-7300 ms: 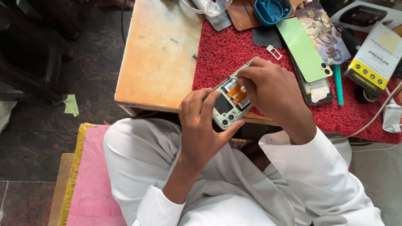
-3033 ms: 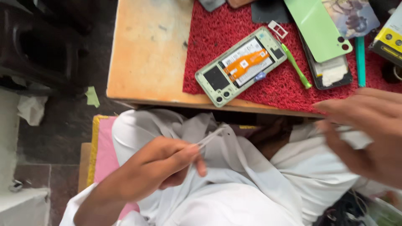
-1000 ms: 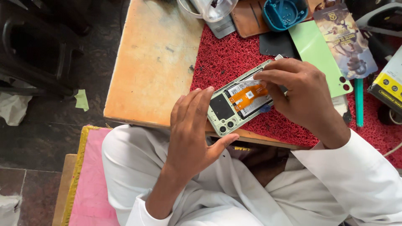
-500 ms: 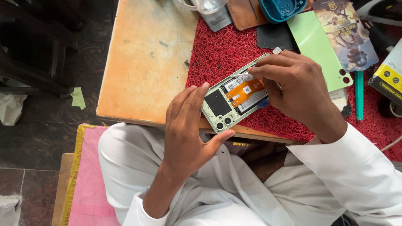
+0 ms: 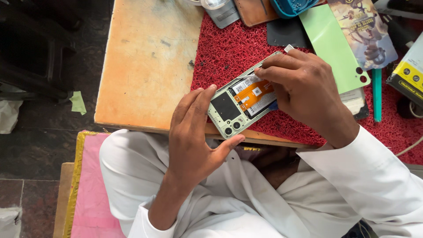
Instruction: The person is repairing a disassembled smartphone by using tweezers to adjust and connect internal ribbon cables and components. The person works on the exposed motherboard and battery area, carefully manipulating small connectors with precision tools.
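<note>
An opened pale green phone (image 5: 240,103) with its back cover off shows an orange flex cable and a battery. It rests at the near edge of the red mat (image 5: 229,48). My left hand (image 5: 196,136) grips its camera end between thumb and fingers. My right hand (image 5: 304,88) lies over its far end, fingertips pressing on the upper edge and the inside. Whether that hand holds a small tool I cannot tell.
The phone's green back cover (image 5: 337,46) lies on the mat beside a green-handled tool (image 5: 376,94), a dark flat panel (image 5: 286,33) and a yellow-black box (image 5: 407,75). The wooden tabletop (image 5: 145,66) extends left. A pink cushion (image 5: 90,185) lies below.
Three seconds ago the phone lay alone on the mat and my left hand held a thin tool over my lap. Now both hands are on the phone, little moved in the last second.
</note>
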